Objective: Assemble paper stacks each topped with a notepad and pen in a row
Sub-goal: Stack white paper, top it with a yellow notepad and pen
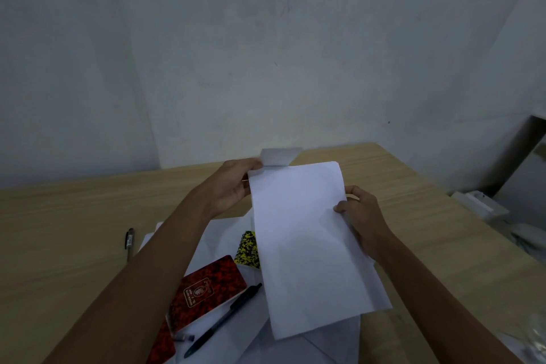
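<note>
A stack of white paper sheets [304, 242] is lifted above the wooden table [74, 216]. My left hand [233, 186] grips its far left corner, where one sheet curls up. My right hand [362, 219] pinches its right edge. Below lie more loose white sheets [224, 334]. On them rest a red patterned notepad [206, 289], a second red notepad [161, 346] partly under it, and a yellow-black spiral notepad [248, 248] half hidden by the held paper. A black pen [221, 319] lies beside the red notepad. Another pen [129, 242] lies on the bare table to the left.
A grey wall [266, 53] rises right behind the table's far edge. White items [484, 207] sit beyond the table's right side, and something clear and crinkled [531, 340] shows at the lower right corner.
</note>
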